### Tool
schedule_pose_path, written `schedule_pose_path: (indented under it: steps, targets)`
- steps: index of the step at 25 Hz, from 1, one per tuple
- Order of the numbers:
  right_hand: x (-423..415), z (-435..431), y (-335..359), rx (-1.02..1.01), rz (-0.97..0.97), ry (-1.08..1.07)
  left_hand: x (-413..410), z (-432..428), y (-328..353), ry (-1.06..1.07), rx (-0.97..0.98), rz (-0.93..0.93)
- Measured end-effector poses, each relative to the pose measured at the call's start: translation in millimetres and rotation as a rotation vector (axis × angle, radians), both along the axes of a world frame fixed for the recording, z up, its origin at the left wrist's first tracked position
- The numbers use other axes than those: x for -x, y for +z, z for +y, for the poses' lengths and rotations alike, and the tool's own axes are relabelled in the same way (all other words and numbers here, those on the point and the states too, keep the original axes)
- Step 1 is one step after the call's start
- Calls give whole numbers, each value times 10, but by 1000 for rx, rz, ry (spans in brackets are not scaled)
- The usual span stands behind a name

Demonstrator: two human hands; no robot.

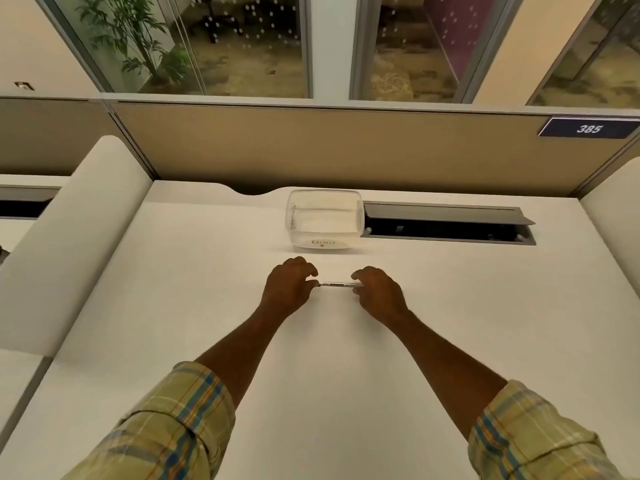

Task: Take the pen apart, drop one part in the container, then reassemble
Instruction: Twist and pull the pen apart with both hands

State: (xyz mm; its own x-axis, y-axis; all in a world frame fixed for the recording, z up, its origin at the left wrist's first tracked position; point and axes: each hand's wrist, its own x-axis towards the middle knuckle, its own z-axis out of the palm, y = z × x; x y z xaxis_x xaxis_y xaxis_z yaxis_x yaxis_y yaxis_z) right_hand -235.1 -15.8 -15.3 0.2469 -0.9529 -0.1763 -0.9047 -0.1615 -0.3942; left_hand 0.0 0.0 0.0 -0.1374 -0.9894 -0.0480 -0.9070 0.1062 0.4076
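I pinch the pen (337,284) at each end, my left hand (289,289) and right hand (379,294) curled on it, low over the counter (346,358), so I can pull it apart near the container (325,220).

- The pen (337,284) is thin and pale. It lies level and crosswise, with its ends pinched by the left hand (289,289) and the right hand (379,292).
- The container (325,237) is a clear plastic tub with rounded corners. It stands upright with its top open and a handwritten label on its near wall, beyond the pen and apart from it.
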Motion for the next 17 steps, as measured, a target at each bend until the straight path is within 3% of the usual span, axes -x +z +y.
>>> schedule_pose_path:
  steps: [7,17]
  targets:
    - [-7,-209,-166,3,147,117,48,-208,-194,11,-86,-56]
    - [13,-276,-277,106,155,187,132,-270,-401,26,-99,-71]
